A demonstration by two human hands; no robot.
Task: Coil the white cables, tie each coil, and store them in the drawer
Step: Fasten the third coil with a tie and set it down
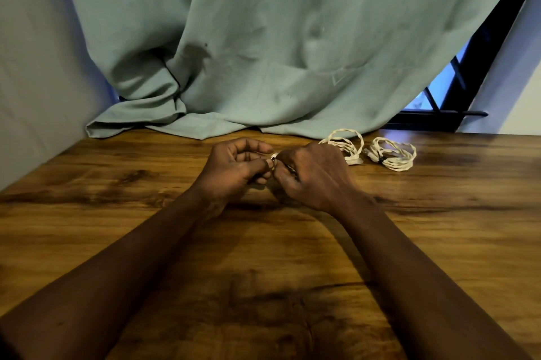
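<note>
- Looking down through the head camera, I count two finished white bundles on the table (pixel 117 213): the near coil (pixel 347 145) just beyond my right hand (pixel 314 176), and the far coil (pixel 393 154) beside it, which has a dark tie. Neither is stored, and no drawer shows.
- My left hand (pixel 234 168) and right hand are both curled, pinching a third cable (pixel 274 159) between them. I judge I'm tying it, though most of it is hidden.
</note>
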